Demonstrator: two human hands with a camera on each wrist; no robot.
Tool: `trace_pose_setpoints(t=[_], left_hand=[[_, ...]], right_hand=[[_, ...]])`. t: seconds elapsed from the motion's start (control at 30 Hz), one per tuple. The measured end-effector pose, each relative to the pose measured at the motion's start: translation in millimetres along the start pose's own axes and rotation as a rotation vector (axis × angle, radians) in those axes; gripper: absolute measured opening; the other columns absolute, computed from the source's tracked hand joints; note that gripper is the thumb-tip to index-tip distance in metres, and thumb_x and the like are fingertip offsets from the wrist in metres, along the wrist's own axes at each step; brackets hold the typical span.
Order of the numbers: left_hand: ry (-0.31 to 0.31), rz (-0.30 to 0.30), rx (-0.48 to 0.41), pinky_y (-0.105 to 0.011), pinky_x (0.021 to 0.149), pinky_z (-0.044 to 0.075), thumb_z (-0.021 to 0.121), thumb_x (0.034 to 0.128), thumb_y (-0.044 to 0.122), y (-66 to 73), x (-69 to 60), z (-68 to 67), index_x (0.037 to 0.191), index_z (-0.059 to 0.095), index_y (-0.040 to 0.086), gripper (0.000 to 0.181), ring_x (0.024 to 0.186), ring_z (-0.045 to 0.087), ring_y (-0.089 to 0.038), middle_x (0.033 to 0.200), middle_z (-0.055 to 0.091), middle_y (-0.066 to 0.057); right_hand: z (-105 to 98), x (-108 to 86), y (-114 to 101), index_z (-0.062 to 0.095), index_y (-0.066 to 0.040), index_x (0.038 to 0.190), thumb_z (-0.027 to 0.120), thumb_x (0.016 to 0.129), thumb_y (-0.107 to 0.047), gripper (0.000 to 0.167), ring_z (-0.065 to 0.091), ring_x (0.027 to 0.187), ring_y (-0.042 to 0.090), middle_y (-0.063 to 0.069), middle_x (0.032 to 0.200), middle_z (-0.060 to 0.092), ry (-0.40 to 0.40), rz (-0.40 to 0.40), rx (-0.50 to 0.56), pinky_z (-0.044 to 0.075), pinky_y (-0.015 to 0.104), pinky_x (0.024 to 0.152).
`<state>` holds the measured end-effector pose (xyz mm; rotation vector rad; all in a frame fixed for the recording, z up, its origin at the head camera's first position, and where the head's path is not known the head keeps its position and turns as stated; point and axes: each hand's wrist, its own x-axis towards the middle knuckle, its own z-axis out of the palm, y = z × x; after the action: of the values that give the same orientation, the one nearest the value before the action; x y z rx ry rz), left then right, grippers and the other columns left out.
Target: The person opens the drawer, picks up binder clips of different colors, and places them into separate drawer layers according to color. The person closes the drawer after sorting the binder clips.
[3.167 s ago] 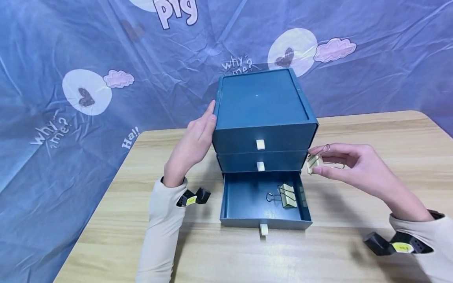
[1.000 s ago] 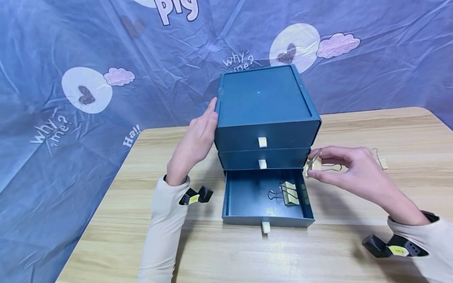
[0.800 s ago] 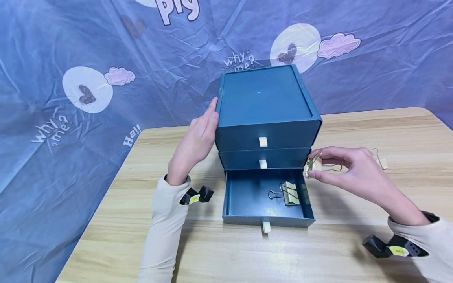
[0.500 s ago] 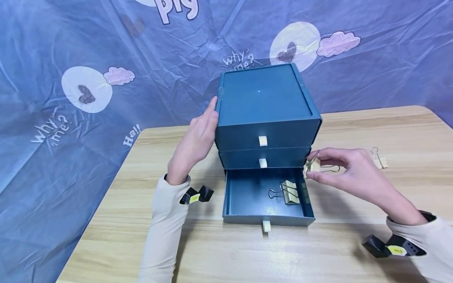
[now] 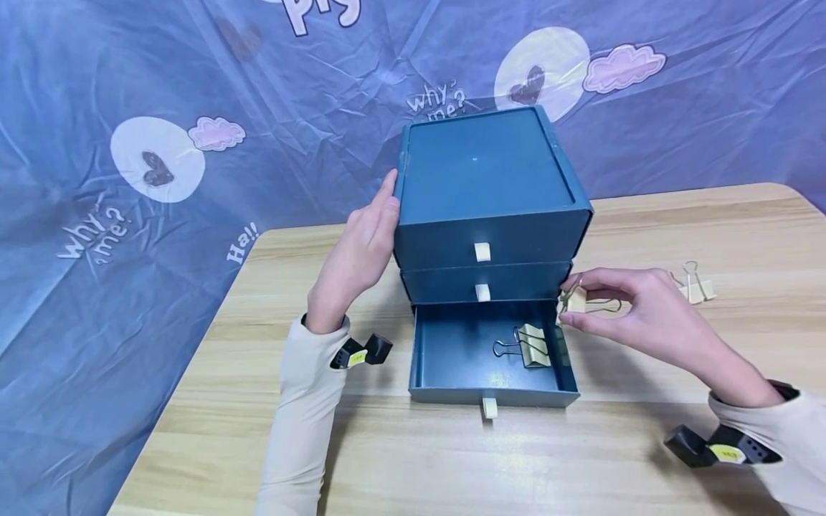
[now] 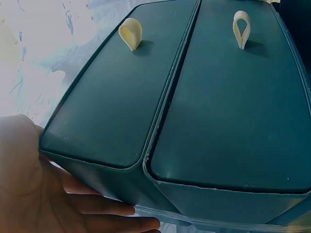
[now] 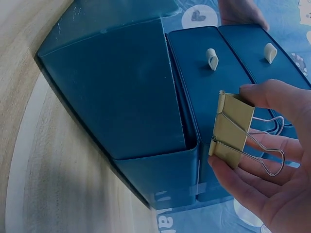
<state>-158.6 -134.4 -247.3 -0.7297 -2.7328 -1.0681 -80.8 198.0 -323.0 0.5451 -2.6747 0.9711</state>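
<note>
A dark blue drawer cabinet stands on the table, its bottom drawer pulled out and the two upper ones closed. My left hand rests against the cabinet's left side with its fingers extended. Between thumb and fingers, my right hand pinches a pale yellow binder clip beside the cabinet's right side, just outside the drawer's back right. Its wire handles point toward the palm. Another binder clip lies in the right part of the drawer.
One more binder clip lies on the wooden table, behind the right hand. White pull tabs stick out from the drawer fronts. A printed blue cloth hangs behind the table.
The head view has tilted slightly downward. My right hand sits a little lower against the cabinet, still pinching its clip, and the binder clip behind it has come into sight. The left hand stays put.
</note>
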Motion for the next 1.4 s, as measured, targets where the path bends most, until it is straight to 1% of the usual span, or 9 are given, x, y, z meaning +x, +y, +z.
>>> trace_pose_setpoints(t=[0.13,0.4,0.63,0.77,0.9,1.0,1.1,1.2,1.4], left_hand=[[0.004,0.000,0.001,-0.025,0.114,0.021,0.017,0.1062,0.035,0.1,-0.1,0.4,0.155,0.013,0.008,0.056,0.141,0.024,-0.010,0.158,0.022,-0.003],[0.011,0.003,-0.001,-0.025,0.114,0.021,0.017,0.1063,0.034,-0.3,0.8,1.3,0.155,0.014,0.006,0.056,0.141,0.024,-0.010,0.157,0.022,-0.004],[0.006,0.010,-0.005,-0.025,0.114,0.021,0.017,0.1062,0.035,1.5,1.5,1.0,0.155,0.013,0.007,0.056,0.141,0.024,-0.010,0.158,0.021,-0.004],[0.008,0.008,0.002,-0.025,0.115,0.021,0.017,0.1062,0.035,2.1,2.1,0.3,0.155,0.013,0.007,0.056,0.141,0.024,-0.010,0.158,0.021,-0.003],[0.009,0.008,0.005,-0.025,0.114,0.021,0.017,0.1062,0.035,1.9,2.2,0.0,0.155,0.014,0.006,0.056,0.141,0.025,-0.010,0.158,0.022,-0.004],[0.008,0.009,0.003,-0.025,0.114,0.021,0.017,0.1062,0.034,1.7,2.2,0.2,0.155,0.014,0.006,0.056,0.141,0.025,-0.010,0.158,0.022,-0.004],[0.005,0.009,-0.001,-0.025,0.114,0.021,0.017,0.1062,0.035,1.5,2.5,0.7,0.155,0.013,0.006,0.056,0.141,0.024,-0.009,0.158,0.022,-0.003],[0.003,0.008,-0.004,-0.025,0.115,0.021,0.017,0.1062,0.034,1.8,2.4,0.9,0.155,0.013,0.006,0.056,0.141,0.023,-0.009,0.158,0.021,-0.003],[0.003,0.007,0.002,-0.025,0.115,0.020,0.016,0.1064,0.034,1.9,1.7,0.5,0.155,0.013,0.005,0.056,0.142,0.022,-0.010,0.158,0.020,-0.004]], right_hand=[[0,0.0,0,0.074,-0.017,0.104,0.084,0.075,-0.026,0.032,0.063,0.089,-0.002,0.002,0.102,0.073,-0.003,0.002,0.002,0.042,0.005,0.075],[-1,-0.9,-1,0.074,-0.016,0.103,0.084,0.074,-0.022,0.031,0.057,0.088,-0.012,0.003,0.102,0.073,0.008,-0.001,0.033,0.042,0.004,0.075],[-9,-2.0,-6,0.074,-0.024,0.101,0.086,0.070,-0.014,0.034,0.060,0.088,-0.012,-0.008,0.099,0.072,0.064,0.030,0.105,0.043,0.003,0.075],[-12,-2.8,-11,0.074,-0.023,0.100,0.086,0.072,-0.025,0.031,0.063,0.083,-0.007,-0.007,0.094,0.072,-0.013,0.054,0.046,0.044,0.007,0.072],[-9,-3.7,-19,0.074,-0.021,0.099,0.086,0.071,-0.030,0.032,0.066,0.081,0.000,-0.008,0.093,0.073,-0.094,-0.035,-0.012,0.047,0.011,0.070],[-3,-4.1,-21,0.074,-0.021,0.099,0.088,0.068,-0.027,0.035,0.066,0.081,0.000,-0.009,0.095,0.073,-0.087,-0.145,-0.014,0.048,0.012,0.071],[2,-4.6,-22,0.073,-0.022,0.100,0.089,0.065,-0.026,0.039,0.066,0.083,0.001,-0.010,0.097,0.072,-0.078,-0.218,-0.011,0.049,0.013,0.073],[8,-5.5,-24,0.073,-0.022,0.102,0.090,0.064,-0.026,0.042,0.066,0.085,0.003,-0.010,0.098,0.072,-0.076,-0.266,-0.012,0.050,0.015,0.075],[27,-6.5,-34,0.070,-0.014,0.112,0.084,0.073,-0.026,0.043,0.067,0.096,0.014,-0.006,0.106,0.071,-0.151,-0.298,-0.012,0.055,0.036,0.079]])
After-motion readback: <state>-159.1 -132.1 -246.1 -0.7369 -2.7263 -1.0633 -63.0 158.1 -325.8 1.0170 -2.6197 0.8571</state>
